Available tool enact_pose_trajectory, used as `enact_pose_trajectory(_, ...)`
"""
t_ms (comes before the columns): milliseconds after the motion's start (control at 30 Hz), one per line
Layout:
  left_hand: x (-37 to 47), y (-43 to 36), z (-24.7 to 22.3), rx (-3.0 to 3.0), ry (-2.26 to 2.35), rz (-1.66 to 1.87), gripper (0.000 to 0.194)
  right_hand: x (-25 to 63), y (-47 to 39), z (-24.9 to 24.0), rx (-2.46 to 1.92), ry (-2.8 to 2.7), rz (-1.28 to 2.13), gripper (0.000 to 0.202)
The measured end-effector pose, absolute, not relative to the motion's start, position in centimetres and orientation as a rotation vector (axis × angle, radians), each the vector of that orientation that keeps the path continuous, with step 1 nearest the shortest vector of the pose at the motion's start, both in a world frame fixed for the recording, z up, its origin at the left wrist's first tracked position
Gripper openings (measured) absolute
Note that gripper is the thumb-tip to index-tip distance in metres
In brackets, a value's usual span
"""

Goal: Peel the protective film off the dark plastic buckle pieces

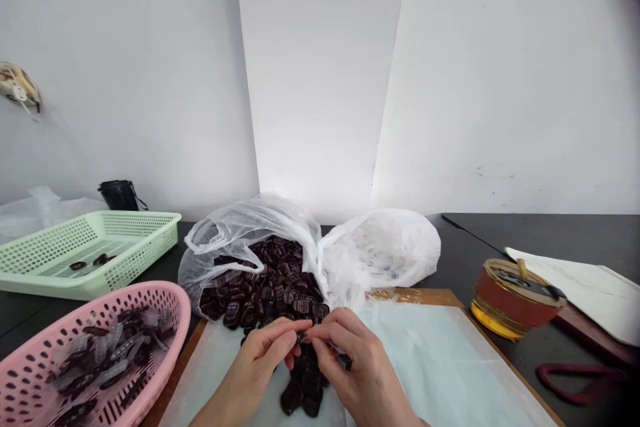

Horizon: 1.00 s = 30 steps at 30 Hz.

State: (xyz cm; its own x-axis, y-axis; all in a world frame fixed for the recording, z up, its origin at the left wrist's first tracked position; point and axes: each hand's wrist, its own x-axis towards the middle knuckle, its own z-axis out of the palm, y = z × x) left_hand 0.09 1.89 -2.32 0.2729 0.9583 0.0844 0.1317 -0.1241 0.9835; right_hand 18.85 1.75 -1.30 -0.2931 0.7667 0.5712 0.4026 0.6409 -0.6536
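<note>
My left hand (263, 360) and my right hand (353, 360) meet over the front of the board, fingertips pinched together on a small dark piece that the fingers mostly cover. Beneath them, dark brown glossy pieces (303, 390) lie on a pale sheet (430, 347). Many more such pieces (270, 287) spill from an open clear plastic bag (240, 223) just behind my hands. To its right stands a bag of whitish translucent pieces (385, 250). At the left, a pink basket (173, 307) holds dark pieces together with translucent strips.
A green basket (145, 247) with a few dark pieces is at the back left, near a black cup (120, 195). On the right are a round amber container (515, 297), a white pad (585, 287) and dark red scissor handles (575, 377).
</note>
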Motion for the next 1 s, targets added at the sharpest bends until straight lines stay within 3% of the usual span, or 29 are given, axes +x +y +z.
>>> enact_pose_trajectory(533, 0.04, 1.86, -2.29, 1.536, 1.070, 0.988, 0.037, 19.04, 1.90, -1.04, -0.969, -1.874, 0.464, 0.020)
enact_pose_trajectory(833, 0.20, 1.83, -2.43, 1.467, 1.033, 1.044, 0.024, 19.33, 2.03, -1.59, -0.975, -1.994, 0.213, 0.019)
enact_pose_trajectory(1000, 0.22, 1.56, -1.86, 1.529, 1.030, 1.029, 0.023, 19.10, 1.85, -0.99, -1.069, -1.897, 0.456, 0.018)
